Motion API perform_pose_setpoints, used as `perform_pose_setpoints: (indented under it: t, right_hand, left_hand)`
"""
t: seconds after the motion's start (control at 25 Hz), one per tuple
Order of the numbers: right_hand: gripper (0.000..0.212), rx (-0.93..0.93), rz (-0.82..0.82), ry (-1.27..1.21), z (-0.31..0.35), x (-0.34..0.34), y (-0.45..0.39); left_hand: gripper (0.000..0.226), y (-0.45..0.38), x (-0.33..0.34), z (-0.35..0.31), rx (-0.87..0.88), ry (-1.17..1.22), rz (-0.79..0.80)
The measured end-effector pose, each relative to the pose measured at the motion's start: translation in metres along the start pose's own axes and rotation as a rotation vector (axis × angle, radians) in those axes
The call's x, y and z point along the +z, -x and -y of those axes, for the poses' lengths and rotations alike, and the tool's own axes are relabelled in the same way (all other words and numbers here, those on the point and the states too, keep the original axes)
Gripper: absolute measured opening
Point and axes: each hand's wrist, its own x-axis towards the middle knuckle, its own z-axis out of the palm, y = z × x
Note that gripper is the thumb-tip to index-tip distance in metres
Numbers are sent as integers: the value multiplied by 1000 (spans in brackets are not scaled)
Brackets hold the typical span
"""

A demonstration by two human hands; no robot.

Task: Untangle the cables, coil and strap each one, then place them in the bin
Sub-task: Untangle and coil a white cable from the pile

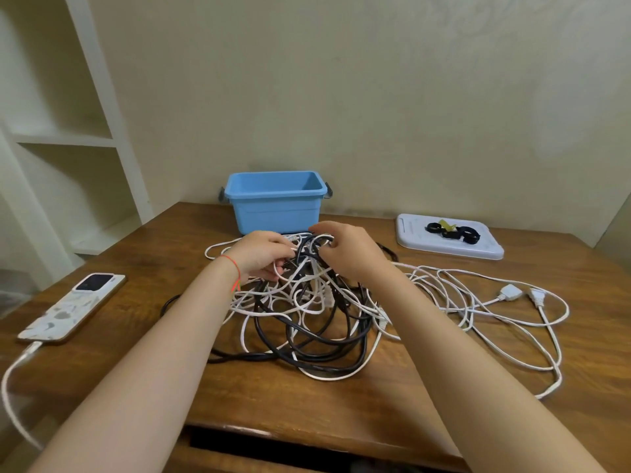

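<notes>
- Your left hand (264,256) curls its fingers around strands at the top of the tangled cables (307,312), a close grip on white and black cord together (a thin red string circles that wrist).
- Your right hand (348,252) sits just beside it on the same knot, its grip pinching strands near the top of the heap; which cord it holds you cannot tell.
- The tangle lies in the middle of the wooden counter (409,397), black loops mixed through white ones, with looser white cable trailing off to your right, where two white plugs (520,293) rest on the wood.
- The blue bin (275,206) stands upright just behind your hands, against the wall, with grey latches at both ends; the heap's far edge reaches its base.
- To the right of the bin, a white tray (409,233) carries several black straps (452,231) and one small yellow piece.
- On your left, a phone (73,307) lies face down in a patterned case, with a white charging cord (10,387) running off the counter's edge, well apart from the heap.
- White shelving (68,138) stands at the far left.
- No writing or brand can be read on anything here.
</notes>
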Motion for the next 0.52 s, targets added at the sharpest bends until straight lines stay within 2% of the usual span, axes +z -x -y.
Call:
perform_pose_setpoints:
  t: [0.08, 0.16, 0.24, 0.28, 0.36, 0.44, 0.52]
  right_hand:
    - [44, -65, 28, 121, 8, 2, -11]
    - [38, -114, 136, 207, 15, 6, -18]
    - [22, -95, 115, 145, 15, 8, -20]
    - [23, -62, 59, 90, 13, 6, -21]
    - [30, -10, -15, 107, 6, 0, -20]
    - [29, 18, 9, 199, 1, -8, -18]
    - [30, 40, 46, 241, 0, -17, -16]
  left_hand:
    - [9, -1, -8, -1, 100, -215, -19]
    - [10, -5, -10, -1, 247, -479, -128]
    - [10, -10, -8, -1, 388, -595, -218]
    - [11, -13, -7, 0, 402, -561, -227]
    - [12, -16, -4, 0, 329, -308, -293]
    - [17, -20, 0, -4, 267, -41, -433]
    - [19, -20, 8, -17, 283, 184, -550]
